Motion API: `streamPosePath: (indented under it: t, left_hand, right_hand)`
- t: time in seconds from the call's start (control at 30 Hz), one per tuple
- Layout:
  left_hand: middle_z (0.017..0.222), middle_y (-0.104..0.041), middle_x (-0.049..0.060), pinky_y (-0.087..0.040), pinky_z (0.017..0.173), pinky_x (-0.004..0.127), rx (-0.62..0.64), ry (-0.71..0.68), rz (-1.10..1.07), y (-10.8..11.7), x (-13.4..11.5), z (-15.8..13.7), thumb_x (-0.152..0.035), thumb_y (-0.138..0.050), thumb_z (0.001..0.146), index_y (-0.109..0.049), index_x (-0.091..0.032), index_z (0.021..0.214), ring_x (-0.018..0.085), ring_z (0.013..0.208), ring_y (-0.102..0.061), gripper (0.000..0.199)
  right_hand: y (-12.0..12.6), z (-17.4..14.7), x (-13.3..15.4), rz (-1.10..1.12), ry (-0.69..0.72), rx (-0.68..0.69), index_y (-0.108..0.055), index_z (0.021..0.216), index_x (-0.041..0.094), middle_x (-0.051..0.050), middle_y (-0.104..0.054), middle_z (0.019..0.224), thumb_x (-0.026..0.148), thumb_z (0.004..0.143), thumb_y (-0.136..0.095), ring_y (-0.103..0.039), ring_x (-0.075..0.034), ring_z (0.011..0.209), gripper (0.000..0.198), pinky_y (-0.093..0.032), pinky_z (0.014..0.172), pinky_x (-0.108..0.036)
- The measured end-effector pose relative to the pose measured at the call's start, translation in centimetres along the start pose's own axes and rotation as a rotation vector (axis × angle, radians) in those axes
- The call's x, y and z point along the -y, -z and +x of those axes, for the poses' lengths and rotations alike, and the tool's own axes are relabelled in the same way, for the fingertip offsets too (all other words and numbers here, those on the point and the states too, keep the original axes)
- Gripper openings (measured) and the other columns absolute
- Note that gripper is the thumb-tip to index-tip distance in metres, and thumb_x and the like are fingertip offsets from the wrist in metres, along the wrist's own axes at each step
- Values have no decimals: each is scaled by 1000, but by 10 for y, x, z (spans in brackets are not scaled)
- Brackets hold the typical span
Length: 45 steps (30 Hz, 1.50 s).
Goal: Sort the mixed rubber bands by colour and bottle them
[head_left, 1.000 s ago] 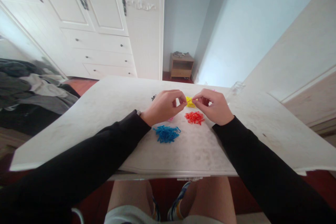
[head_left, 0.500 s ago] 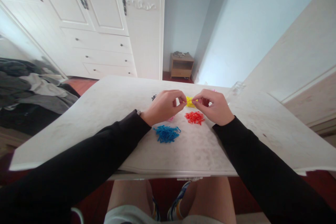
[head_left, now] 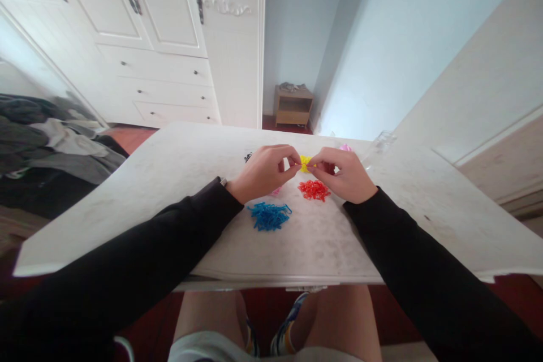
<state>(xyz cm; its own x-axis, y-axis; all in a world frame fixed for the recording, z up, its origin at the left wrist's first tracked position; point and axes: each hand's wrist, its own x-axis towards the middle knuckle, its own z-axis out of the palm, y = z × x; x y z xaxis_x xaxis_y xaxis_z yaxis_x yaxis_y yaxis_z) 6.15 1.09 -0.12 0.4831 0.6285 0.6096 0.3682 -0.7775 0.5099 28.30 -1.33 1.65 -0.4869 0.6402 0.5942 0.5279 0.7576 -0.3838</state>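
The fingertips of my left hand [head_left: 267, 171] and my right hand [head_left: 344, 174] pinch a thin dark rubber band between them, above a white table [head_left: 169, 172]. Behind the fingertips lies a pile of yellow rubber bands [head_left: 305, 162], partly hidden. Just below my right hand is a red pile of rubber bands [head_left: 314, 190]. Closer to me sits a blue pile [head_left: 270, 217]. My left hand mostly covers some pink bands [head_left: 277, 191] and a black pile [head_left: 248, 156]. Another pink pile [head_left: 345, 147] shows beyond my right hand.
A clear plastic container or bag [head_left: 384, 142] is at the far right of the table. White wardrobe [head_left: 233, 68] and a small wooden cabinet [head_left: 293, 107] stand beyond. Dark clothes [head_left: 46, 147] are heaped at the left.
My fingertips have come slightly closer together, shortening the band between them. More of the far pink pile shows beside my right hand.
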Motion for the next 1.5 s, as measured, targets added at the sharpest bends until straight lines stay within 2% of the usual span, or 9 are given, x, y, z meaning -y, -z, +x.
streamPosePath:
  t: [0.43,0.57,0.7,0.8,0.9,1.07,1.17,1.27,1.5]
  left_hand:
    - [86,-74,0,-46,59,20,35,-18,-30,0,3,-1,-13,-65,89,-74,-17,89,6,59,-60,10]
    - [87,-74,1,-47,59,20,33,-12,-39,1,1,0,-13,-64,89,-74,-17,86,6,59,-60,11]
    - [86,-75,2,-47,58,21,30,3,-43,1,1,0,-15,-64,89,-75,-17,85,7,59,-60,12]
    - [84,-75,3,-47,57,21,14,19,-43,0,1,0,-17,-64,89,-76,-17,85,7,57,-59,13]
    - [84,-76,3,-47,57,21,2,29,-35,-1,2,0,-18,-65,89,-77,-16,85,7,56,-59,13]
    - [85,-76,3,-46,56,21,-4,37,-29,0,1,0,-20,-66,91,-78,-16,87,7,54,-58,13]
    - [85,-77,3,-45,55,20,-24,36,-41,1,-1,0,-21,-65,93,-78,-16,89,7,55,-58,14]
    - [87,-76,4,-46,54,20,-53,51,-61,2,-2,1,-23,-64,95,-78,-16,90,7,56,-61,16]
    - [85,-74,4,-47,53,19,-131,58,-100,4,-6,0,-24,-67,94,-79,-17,92,7,54,-60,14]
  right_hand:
    - [1,0,0,-44,-31,-23,-70,85,20,2,-60,68,23,92,-67,-49,-12,56,7,-41,55,-29]
    - [25,1,-6,-245,-82,-304,-68,88,24,-4,-64,81,21,88,-69,-60,-21,76,3,-50,75,-39]
    - [67,-8,-32,-579,-246,-601,-66,87,26,-10,-65,98,20,81,-71,-59,-32,103,10,-44,101,-54]
    - [86,-20,-57,-660,-436,-602,-64,97,26,-12,-63,108,26,72,-77,-57,-35,109,28,-44,103,-57]
    - [87,-30,-74,-583,-633,-508,-60,111,23,-14,-62,115,31,66,-79,-61,-32,98,49,-50,93,-54]
    - [77,-34,-80,-510,-725,-340,-57,121,21,-13,-68,99,29,72,-74,-65,-33,89,52,-52,83,-51]
    - [72,-29,-70,-446,-619,-387,-53,129,21,-12,-72,98,29,76,-73,-68,-31,85,57,-53,80,-48]
    - [60,-22,-51,-336,-377,-440,-49,133,23,-10,-75,109,28,78,-75,-71,-29,96,61,-55,86,-46]
    - [29,-10,-16,-396,-16,-262,-69,116,24,-10,-78,113,21,84,-75,-70,-31,105,33,-52,90,-48]
